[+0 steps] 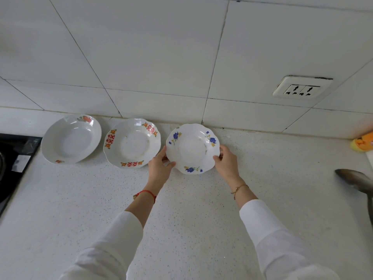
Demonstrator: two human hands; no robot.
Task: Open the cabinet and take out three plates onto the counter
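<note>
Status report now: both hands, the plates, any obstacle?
Left hand and right hand grip blue-flowered plate by its rim. Two other plates, red-patterned plate and orange-flowered plate, lie on counter. Nothing in the way.

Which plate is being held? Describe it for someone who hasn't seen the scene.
On the speckled white counter, three plates sit in a row along the tiled wall. It is the rightmost plate, gripped at both edges by the left hand and right hand. Only it has blue flowers; its neighbours carry red and orange motifs.
</note>
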